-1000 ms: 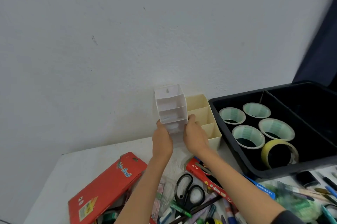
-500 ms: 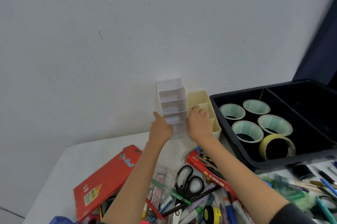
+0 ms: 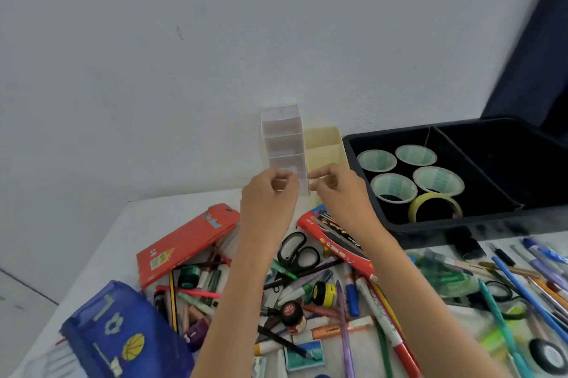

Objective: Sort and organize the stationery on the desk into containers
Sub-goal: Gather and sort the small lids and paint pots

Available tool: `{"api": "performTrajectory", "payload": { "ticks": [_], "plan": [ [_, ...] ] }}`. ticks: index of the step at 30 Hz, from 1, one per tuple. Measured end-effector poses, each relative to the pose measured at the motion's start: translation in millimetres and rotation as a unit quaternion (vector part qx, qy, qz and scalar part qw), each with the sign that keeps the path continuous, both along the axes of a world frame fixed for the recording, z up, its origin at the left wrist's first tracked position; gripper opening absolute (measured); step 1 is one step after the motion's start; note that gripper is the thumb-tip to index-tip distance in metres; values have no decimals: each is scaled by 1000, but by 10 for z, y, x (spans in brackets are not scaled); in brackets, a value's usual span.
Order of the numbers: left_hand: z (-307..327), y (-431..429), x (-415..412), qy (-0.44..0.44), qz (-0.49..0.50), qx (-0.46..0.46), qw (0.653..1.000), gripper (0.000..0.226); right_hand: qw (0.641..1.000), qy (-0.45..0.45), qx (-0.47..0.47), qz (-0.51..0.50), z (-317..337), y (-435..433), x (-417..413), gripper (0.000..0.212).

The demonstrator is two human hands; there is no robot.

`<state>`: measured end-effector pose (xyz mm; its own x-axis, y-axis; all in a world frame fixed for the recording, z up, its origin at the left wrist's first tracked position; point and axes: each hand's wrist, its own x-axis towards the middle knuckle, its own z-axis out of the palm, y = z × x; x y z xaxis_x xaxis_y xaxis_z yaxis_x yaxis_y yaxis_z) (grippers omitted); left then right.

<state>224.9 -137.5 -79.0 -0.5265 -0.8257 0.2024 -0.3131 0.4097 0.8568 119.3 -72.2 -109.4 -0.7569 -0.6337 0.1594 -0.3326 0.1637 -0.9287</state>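
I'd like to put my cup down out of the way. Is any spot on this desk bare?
Yes: the back left corner of the desk, between the wall, the red box and the white organizer, is bare. The right half of the black tray looks empty too. The front, heaped with pens and scissors, is crowded.

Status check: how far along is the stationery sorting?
Done: five tape rolls sit in the black plastic tray. In hand: left hand and right hand are at the lower end of the white compartment organiser, standing by the wall beside the cream organiser; grip blurred. Left: black-handled scissors, red boxes, pens and markers lie loose on the white desk; both organisers look empty.
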Motion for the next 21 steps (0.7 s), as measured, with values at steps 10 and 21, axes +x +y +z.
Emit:
{"api": "performTrajectory", "payload": {
  "ticks": [10,21],
  "plan": [
    [-432,559,367,142,54,134,979,17,997,-62,45,18,-188,697,257,26],
    [-626,1229,617,151,-8,188,971,16,988,-142,2,-59,-470,1396,662,26]
  ]
}}
